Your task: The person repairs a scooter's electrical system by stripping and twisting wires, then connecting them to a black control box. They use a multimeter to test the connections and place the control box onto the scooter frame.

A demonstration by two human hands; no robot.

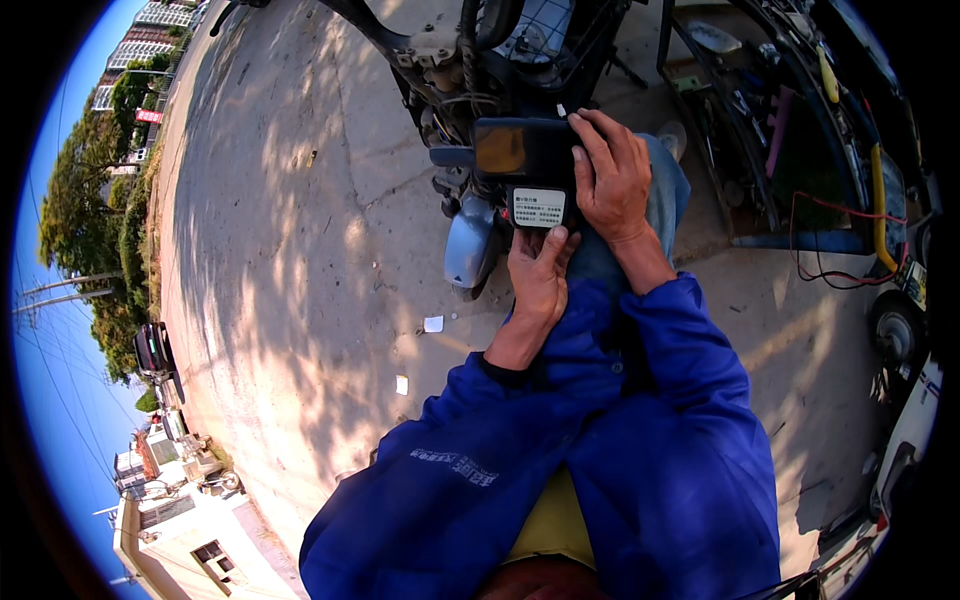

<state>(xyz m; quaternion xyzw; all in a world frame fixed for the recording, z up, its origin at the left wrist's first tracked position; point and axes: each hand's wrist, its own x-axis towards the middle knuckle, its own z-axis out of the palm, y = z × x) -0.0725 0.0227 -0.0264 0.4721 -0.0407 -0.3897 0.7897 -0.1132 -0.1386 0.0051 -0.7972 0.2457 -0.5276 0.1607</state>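
A black case with a glossy top [525, 150] sits in front of me, against the frame of a two-wheeled vehicle [430, 60]. Just below it is a black box with a white printed label [540, 209]; I cannot tell whether the two are joined. My left hand [540, 275] grips the lower edge of the labelled box, its thumb on the near side and its other fingers partly hidden. Over the right end of the glossy case lies my right hand [615, 180], thumb and fingertips around its corner. A small white connector [561, 110] shows beyond the case.
Left of the box is a silver-blue mudguard [470, 240]. A wire basket [545, 35] is at the top. At right stands a metal-framed rack [735, 120] with tools, a yellow bar [882, 205] and red and black wires [835, 210]. White scraps [433, 324] lie on the concrete.
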